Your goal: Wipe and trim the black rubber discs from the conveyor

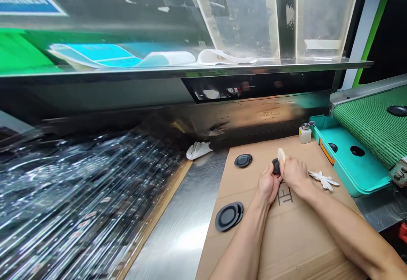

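Over the cardboard sheet (241, 246), my left hand (269, 183) is closed on a small black disc (276, 166), which it holds from below and the left. My right hand (293, 172) is closed round a pale cloth (281, 154), pressed against the disc's right side. To the left, a black round part (243, 160) lies on the cardboard, and nearer to me is an overlapping stack of black oval parts (228, 217). A white glove (324, 180) rests just right of my right hand.
A white bottle (305, 133) stands at the cardboard's back right corner. Beyond it are a teal tray (362, 174) with black parts and a green conveyor (375, 115). Clear plastic packs (82, 203) fill the left. A metal shelf (178, 72) crosses above; a white cloth (199, 149) lies beneath.
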`<state>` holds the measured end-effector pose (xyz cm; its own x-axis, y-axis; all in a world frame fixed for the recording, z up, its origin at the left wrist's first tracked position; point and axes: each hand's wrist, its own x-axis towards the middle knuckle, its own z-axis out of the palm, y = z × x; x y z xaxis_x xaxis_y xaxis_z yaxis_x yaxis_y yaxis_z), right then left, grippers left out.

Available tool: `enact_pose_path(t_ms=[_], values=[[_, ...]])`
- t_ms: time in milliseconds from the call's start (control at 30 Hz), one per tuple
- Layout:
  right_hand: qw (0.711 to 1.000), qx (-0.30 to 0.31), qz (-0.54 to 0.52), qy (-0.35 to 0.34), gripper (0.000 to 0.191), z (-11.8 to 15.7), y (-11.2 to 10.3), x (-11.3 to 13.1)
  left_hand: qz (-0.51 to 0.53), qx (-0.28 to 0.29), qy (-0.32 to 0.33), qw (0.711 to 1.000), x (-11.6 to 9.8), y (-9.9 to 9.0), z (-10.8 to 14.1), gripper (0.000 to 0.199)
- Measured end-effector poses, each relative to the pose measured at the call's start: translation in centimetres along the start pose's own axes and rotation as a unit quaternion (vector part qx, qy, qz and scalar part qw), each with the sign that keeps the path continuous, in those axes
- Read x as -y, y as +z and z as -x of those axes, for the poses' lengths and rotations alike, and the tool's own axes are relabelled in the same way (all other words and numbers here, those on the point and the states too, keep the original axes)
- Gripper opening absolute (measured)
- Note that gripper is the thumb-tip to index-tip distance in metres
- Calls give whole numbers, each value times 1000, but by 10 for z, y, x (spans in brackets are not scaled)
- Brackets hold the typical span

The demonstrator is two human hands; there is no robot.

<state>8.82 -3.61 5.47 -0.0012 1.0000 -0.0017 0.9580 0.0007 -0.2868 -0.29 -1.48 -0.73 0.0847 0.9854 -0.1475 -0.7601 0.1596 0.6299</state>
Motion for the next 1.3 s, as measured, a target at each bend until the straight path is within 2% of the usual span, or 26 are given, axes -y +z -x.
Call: enact_pose_path(t_ms=[100,333,433,533,667,833,967,1167,1300], values=[[1000,-1,-2,-23,40,1,-2,-1,2,-3,6,1000,2,-2,-3,17],[1000,1,-1,-29,39,2,-6,-4,-11,-8,4,1000,1,0,-3,18],[999,-13,-1,31,43,-11,-14,-18,-6,-24,-13,1000,-6,2,-1,22],[997,-36,-12,70,49,-23,-22,-38,29,-50,-74,996,-16,4,0,32],[996,-38,-19,79,53,-29,-27,-58,79,-68,-132,986,-24,8,0,41],[997,-43,-3,56,57,-29,-27,-64,99,-82,-126,984,-28,13,4,41],[1000,-16,16,20,60,-26,-33,-66,96,-64,-125,985,-32,12,8,36],[997,-5,73,20,54,-17,-62,-83,135,4,-141,981,-38,7,9,35],[989,80,118,30,43,-12,-72,-93,141,7,-147,979,-40,7,8,38]])
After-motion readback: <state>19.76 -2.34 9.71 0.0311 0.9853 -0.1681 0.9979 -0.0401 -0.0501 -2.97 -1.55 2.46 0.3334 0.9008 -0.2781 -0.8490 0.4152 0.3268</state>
